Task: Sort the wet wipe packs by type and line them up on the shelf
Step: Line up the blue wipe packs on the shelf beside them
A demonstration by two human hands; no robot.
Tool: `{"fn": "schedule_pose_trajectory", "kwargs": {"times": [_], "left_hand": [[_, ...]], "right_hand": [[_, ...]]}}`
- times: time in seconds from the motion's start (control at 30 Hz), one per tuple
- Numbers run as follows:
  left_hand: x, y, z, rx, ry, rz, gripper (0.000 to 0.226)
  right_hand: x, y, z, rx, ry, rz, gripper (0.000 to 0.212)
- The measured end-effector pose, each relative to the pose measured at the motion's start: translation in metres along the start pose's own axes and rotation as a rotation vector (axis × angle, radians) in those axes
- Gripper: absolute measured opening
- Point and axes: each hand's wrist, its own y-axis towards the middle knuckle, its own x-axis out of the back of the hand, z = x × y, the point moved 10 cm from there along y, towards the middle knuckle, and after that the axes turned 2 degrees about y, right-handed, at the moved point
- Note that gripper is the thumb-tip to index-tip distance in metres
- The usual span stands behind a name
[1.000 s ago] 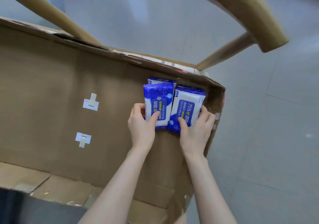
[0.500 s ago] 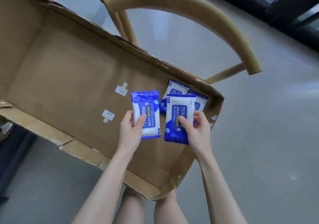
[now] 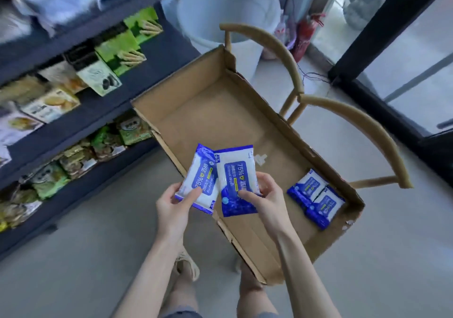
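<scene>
My left hand [image 3: 174,208] grips a blue-and-white alcohol wipe pack [image 3: 199,179] by its lower end. My right hand [image 3: 266,198] pinches a second pack of the same kind [image 3: 235,178], which overlaps the first one's right edge. Both packs hang above the near left wall of an open cardboard box [image 3: 220,111]. Two more blue wipe packs [image 3: 316,196] lie side by side in the box's near right corner. A dark shelf unit [image 3: 81,111] stands at the left, its boards filled with snack packs.
The box rests on a wooden chair with a curved back [image 3: 343,116]. A white bucket [image 3: 228,16] and a red fire extinguisher [image 3: 305,35] stand behind it. A glass door with a dark frame [image 3: 382,30] is at the right. Bare grey floor lies before the shelf.
Both hands lifted their packs out of the box's corner and carried them left and up. My view swung to the left, bringing the shelf into sight.
</scene>
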Motion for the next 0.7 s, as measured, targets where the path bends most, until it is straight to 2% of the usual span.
{"fn": "schedule_pose_trajectory", "kwargs": {"times": [0.17, 0.27, 0.43, 0.7], "left_hand": [[0.114, 0.005, -0.04, -0.029, -0.22, -0.062, 0.013], [0.178, 0.012, -0.072, -0.113, -0.207, -0.052, 0.014], [0.286, 0.027, -0.125, -0.257, -0.195, -0.151, 0.01], [0.406, 0.038, -0.23, -0.459, -0.06, -0.301, 0.012]], "right_hand": [[-0.127, -0.023, 0.028, 0.074, -0.015, 0.095, 0.023], [-0.197, -0.032, 0.041, 0.142, -0.065, 0.147, 0.023], [-0.295, -0.038, 0.069, 0.231, -0.099, 0.207, 0.025], [-0.429, -0.043, 0.155, 0.4, -0.158, 0.32, 0.022]]}}
